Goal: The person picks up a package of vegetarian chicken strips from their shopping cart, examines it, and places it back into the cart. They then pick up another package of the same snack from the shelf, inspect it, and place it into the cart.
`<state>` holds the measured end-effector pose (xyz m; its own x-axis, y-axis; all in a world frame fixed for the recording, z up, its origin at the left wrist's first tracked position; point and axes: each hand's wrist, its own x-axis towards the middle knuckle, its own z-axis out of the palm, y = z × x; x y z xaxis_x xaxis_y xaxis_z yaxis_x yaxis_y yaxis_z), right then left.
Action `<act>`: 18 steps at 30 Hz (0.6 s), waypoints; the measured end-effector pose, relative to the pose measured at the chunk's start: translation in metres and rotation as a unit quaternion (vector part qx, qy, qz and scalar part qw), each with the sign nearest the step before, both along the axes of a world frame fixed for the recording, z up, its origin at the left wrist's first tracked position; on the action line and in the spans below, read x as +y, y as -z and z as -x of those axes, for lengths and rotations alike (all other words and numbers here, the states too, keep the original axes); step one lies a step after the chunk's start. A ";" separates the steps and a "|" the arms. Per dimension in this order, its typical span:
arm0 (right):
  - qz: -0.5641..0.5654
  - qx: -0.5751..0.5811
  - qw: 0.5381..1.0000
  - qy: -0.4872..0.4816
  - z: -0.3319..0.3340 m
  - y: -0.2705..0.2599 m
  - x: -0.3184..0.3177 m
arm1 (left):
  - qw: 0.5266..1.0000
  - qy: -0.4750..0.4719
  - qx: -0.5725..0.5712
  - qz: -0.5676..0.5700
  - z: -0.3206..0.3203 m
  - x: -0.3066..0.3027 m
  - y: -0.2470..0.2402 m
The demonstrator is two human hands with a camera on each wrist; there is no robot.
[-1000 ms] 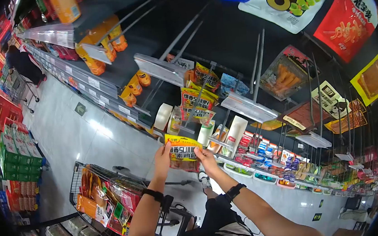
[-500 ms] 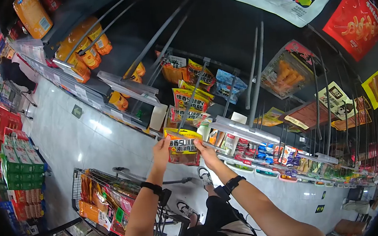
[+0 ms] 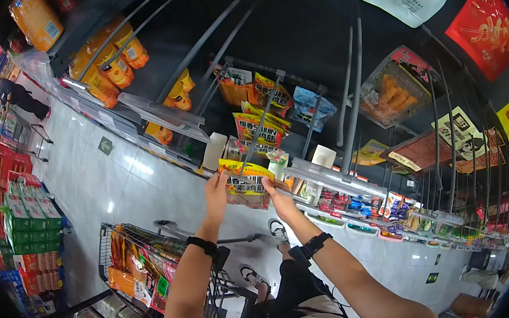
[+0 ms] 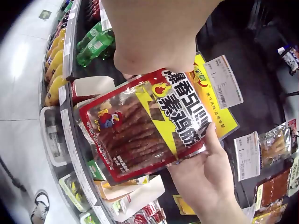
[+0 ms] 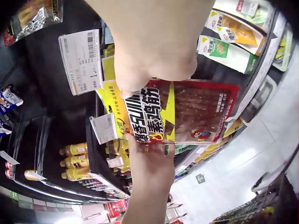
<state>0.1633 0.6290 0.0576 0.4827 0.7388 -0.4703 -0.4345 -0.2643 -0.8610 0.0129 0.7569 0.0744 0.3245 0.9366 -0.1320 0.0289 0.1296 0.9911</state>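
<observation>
Both hands hold one snack packet (image 3: 246,185) in front of the hanging rack. It has a yellow top, a red border and a clear window showing dark brown strips (image 4: 135,130). My left hand (image 3: 214,195) pinches its left edge, the thumb near the yellow top. On the opposite edge, my right hand (image 3: 280,200) grips it with the thumb on the front. Behind it, similar yellow-and-red packets (image 3: 258,131) hang on a metal hook. In the left wrist view, a price tag (image 4: 223,81) overlaps the packet's yellow top.
A shopping cart (image 3: 127,226) with several packets stands at lower left. Metal hooks and clear tag holders (image 3: 336,175) jut out around the hands. Orange bottles (image 3: 96,76) stand on the left shelf. Another person (image 3: 19,99) with a cart is far down the aisle.
The packet has risen slightly in the head view, nearer the hanging packets, and its face looks more foreshortened. Both hands keep their hold. The head view has shifted over the shelves.
</observation>
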 end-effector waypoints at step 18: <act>-0.047 -0.052 0.991 0.110 -0.032 0.013 0.047 | 0.996 0.013 0.085 -0.021 0.077 -0.024 0.023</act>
